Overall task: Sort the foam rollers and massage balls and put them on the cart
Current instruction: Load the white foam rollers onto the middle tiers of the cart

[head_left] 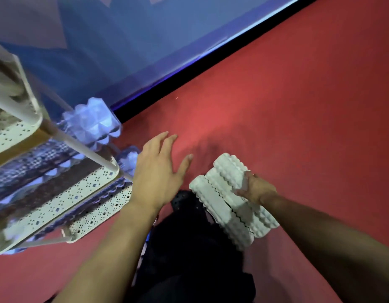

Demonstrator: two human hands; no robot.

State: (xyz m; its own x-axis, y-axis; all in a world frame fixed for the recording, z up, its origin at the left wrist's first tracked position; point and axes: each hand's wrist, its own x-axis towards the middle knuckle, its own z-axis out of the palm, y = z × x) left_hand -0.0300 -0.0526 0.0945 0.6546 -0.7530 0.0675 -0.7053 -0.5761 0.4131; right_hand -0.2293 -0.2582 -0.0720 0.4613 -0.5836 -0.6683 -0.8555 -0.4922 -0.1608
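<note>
Fingers [243, 184] of my right hand [255, 189] curl onto the white foam roller [228, 200], gripping its upper side as it sits low over the red floor [276, 95], long axis running from near-right up to far-left. My left hand [158, 169] hovers flat, fingers spread, holding nothing, just beside the white cart [64, 197]. Further out, a pale spiky roller [93, 121] pokes from a cart shelf, blurred.

We note a red carpeted floor [276, 95], bordered by a black skirting strip [211, 62] beneath a blue wall [123, 40]; dark clothing [189, 248] shows below.
</note>
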